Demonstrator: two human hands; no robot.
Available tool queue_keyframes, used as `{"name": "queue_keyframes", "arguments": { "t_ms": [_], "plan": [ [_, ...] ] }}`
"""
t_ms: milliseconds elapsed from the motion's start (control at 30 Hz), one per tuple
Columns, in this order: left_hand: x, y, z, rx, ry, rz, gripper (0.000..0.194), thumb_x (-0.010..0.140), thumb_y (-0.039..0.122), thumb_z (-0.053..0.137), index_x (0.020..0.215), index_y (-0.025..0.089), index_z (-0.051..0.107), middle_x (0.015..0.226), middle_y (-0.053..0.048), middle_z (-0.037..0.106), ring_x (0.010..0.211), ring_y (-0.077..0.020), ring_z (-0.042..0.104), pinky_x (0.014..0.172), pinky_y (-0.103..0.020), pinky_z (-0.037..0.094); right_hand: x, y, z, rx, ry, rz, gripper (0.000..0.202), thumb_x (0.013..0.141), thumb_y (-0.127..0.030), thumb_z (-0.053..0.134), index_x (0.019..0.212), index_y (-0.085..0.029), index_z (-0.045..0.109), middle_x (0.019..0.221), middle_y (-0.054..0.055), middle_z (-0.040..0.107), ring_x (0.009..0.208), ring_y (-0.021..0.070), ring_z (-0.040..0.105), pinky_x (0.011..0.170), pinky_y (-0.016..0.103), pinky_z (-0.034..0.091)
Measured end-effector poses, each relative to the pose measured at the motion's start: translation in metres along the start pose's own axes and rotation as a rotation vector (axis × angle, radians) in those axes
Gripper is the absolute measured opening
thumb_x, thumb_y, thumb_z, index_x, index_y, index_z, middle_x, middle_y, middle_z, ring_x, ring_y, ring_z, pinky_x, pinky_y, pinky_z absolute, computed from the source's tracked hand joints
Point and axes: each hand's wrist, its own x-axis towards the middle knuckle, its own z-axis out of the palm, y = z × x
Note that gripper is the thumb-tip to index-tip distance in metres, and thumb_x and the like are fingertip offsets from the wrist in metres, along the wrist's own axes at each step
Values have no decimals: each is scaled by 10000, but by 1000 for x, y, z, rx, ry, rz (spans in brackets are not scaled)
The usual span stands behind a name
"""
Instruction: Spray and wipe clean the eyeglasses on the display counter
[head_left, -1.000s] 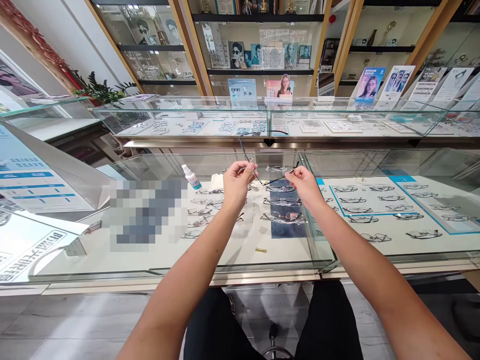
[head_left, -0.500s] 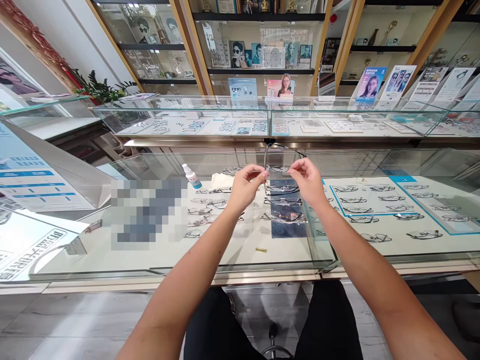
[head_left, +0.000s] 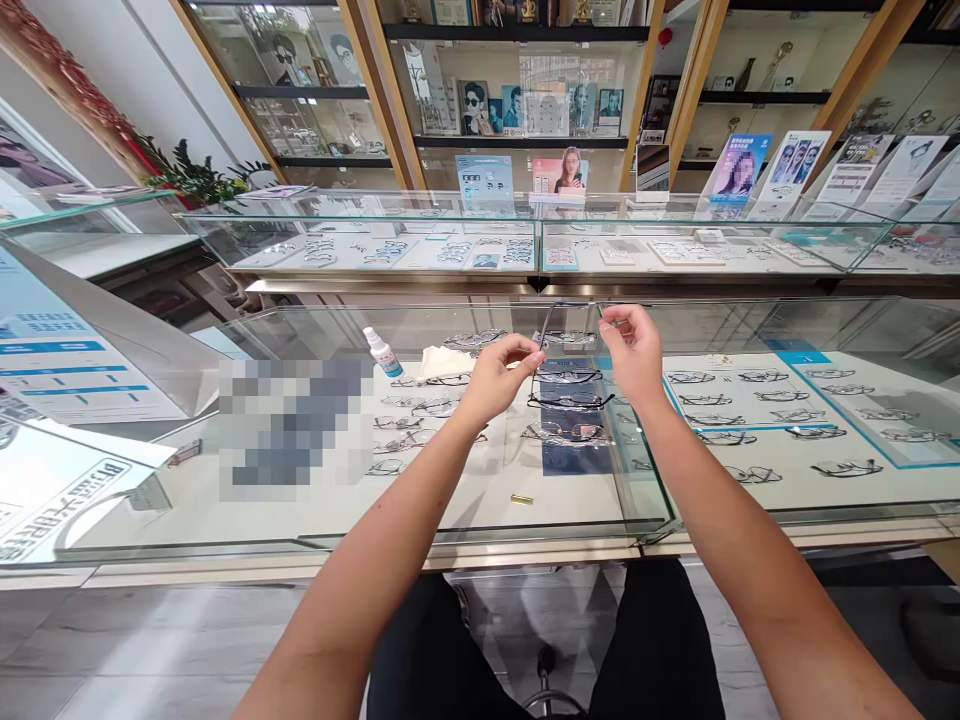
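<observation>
A pair of thin dark-framed glasses (head_left: 547,325) is held up above the glass counter. My left hand (head_left: 504,378) is closed, pinching one side arm of the glasses between thumb and fingers. My right hand (head_left: 634,345) is closed too, its fingertips at the far right part of the same glasses. Its fingers partly hide that end. Beneath both hands, several other glasses (head_left: 574,402) lie in rows inside the case, some over a dark blue card (head_left: 577,460). A white spray bottle (head_left: 383,353) and a pale cloth (head_left: 446,362) are left of my left hand.
The glass display counter (head_left: 360,540) spans the front, with a small gold-coloured piece (head_left: 522,499) near its front edge. More glasses (head_left: 750,476) lie to the right. A large white-and-blue sign (head_left: 82,350) stands left. Behind are another glass case (head_left: 420,212) and shelves (head_left: 517,143).
My right hand has moved up and slightly right along the glasses. The glasses have tilted and shifted a little right. My left hand has moved slightly right and down.
</observation>
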Motion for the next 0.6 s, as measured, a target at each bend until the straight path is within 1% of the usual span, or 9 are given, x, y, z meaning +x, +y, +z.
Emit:
{"name": "queue_keyframes", "arguments": {
  "t_ms": [167, 300, 367, 467, 600],
  "plan": [
    [-1, 1, 3, -96, 35, -57, 449, 824, 609, 910, 854, 199, 731, 898, -59, 755, 819, -180, 707, 796, -318, 595, -5, 1, 4, 3, -64, 13, 178, 901, -314, 703, 1074, -273, 688, 1009, 42, 720, 833, 207, 578, 762, 380, 459],
    [0, 2, 5, -168, 66, -103, 526, 756, 666, 946, 854, 198, 728, 917, -68, 770, 853, -187, 714, 834, -342, 632, -9, 4, 8, 0, -129, 7, 181, 891, -301, 706, 1069, -277, 677, 897, 10, 656, 812, 202, 570, 745, 369, 449],
    [-1, 3, 6, -193, 65, -118, 539, 739, 670, 958, 856, 195, 733, 911, -65, 763, 865, -185, 714, 849, -346, 642, -10, 5, 9, 5, -180, 13, 164, 889, -303, 708, 1048, -273, 681, 884, 6, 665, 811, 201, 582, 752, 370, 447],
    [-2, 5, 8, -226, 50, -130, 507, 741, 632, 972, 859, 194, 745, 932, -52, 739, 860, -170, 696, 852, -343, 655, -13, 6, 13, 31, -282, 36, 145, 893, -348, 724, 1009, -268, 692, 932, 21, 727, 852, 210, 629, 784, 378, 467],
    [-4, 5, 10, -250, 30, -124, 463, 747, 587, 978, 858, 192, 765, 1019, -55, 716, 872, -161, 679, 810, -322, 655, -19, 2, 18, 93, -415, 78, 183, 890, -396, 751, 1014, -266, 715, 1066, 48, 804, 948, 234, 700, 840, 395, 509]
  ]
}}
